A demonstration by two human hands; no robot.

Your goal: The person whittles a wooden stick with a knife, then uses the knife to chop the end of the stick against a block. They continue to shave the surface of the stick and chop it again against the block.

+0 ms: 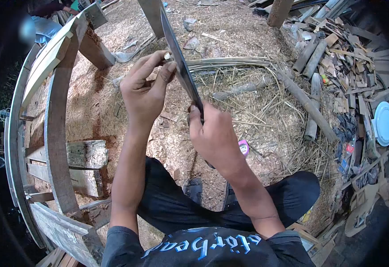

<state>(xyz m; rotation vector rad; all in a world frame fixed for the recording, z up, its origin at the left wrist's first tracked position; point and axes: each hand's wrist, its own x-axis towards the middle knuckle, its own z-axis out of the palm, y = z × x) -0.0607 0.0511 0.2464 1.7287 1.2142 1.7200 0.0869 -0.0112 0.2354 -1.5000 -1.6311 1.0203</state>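
My right hand (214,133) is wrapped round the dark handle of a long metal blade (180,60). It is seen nearly edge-on, tilted up and away from me, with its narrow tip at the top; saw or machete, I cannot tell. My left hand (145,84) has thumb and forefinger pinched on a small pale piece (168,57), right beside the middle of the blade. Below both hands are my crossed legs in dark trousers (181,196). A pink and white tape measure (244,147) lies on the ground just past my right wrist.
Curved wooden frame pieces (56,129) stand at the left, with boards (85,153) inside them. Thin strips (230,63) and round poles (308,104) lie on the shavings. Wood scraps (341,66) and a pale blue plate (383,123) are at the right. Another person (47,29) is at the upper left.
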